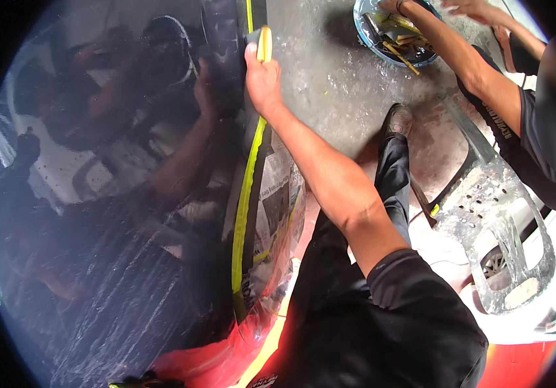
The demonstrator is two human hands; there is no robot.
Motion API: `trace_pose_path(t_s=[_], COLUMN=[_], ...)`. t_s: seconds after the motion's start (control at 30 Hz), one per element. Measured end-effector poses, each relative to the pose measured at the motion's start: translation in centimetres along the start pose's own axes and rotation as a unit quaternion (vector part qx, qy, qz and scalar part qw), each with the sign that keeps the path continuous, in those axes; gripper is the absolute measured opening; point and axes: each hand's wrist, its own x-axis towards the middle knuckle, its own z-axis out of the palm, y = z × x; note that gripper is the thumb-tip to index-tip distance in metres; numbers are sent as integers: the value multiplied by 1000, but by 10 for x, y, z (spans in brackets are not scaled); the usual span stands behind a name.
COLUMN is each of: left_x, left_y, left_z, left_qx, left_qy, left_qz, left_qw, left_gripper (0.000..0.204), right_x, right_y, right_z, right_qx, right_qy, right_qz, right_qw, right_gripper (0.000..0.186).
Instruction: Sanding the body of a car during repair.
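Note:
My right hand (264, 81) reaches up to the edge of a glossy dark panel (116, 213), which looks like wet car bodywork. Its fingers are closed round a narrow yellow block (264, 44) with a grey sheet beside it, perhaps sandpaper. The thumb lies along the panel side. Just beneath the hand, a bright yellow-green tape strip (245, 213) follows the panel's edge. Newspaper (274, 207) and clear plastic hang beyond the tape. Pale streaks and wet marks cover the panel, which mirrors my arm. My left hand is out of sight.
At the upper right, a co-worker's hand dips into a blue basin (360, 32) holding water and several sticks or tools. Further hands show beside it. A worn plastic chair (478, 194) stands at right on wet concrete (323, 84). Red sheeting (207, 355) lies along the lower edge.

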Motion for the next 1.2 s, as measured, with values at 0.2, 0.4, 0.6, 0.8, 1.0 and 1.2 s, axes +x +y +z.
trace_pose_path(t_s=[0.2, 0.4, 0.6, 0.8, 1.0, 1.2], left_x=[15, 23, 18, 4, 15, 22], left_y=[1, 14, 5, 4, 6, 14], left_z=[3, 9, 7, 18, 9, 13], left_qx=[13, 14, 18, -2, -4, 16], left_qy=[33, 44, 61, 73, 91, 73], left_qz=[-13, -48, -41, -10, -7, -72], left_qw=[999, 998, 997, 997, 996, 995], left_gripper=[39, 38, 35, 34, 33, 35], right_x=[-86, -2, -87, -39, -76, -57], right_y=[29, -12, 42, 2, 7, 8], right_z=[-4, -4, 7, 1, 11, -3], right_qx=[48, -51, -21, -12, -39, -178], right_qy=[78, -16, 3, 22, 19, -65], right_qz=[-67, -11, -116, -170, -183, -213], right_qw=[994, 998, 993, 985, 982, 958], right_gripper=[52, 62, 46, 60, 38, 35])
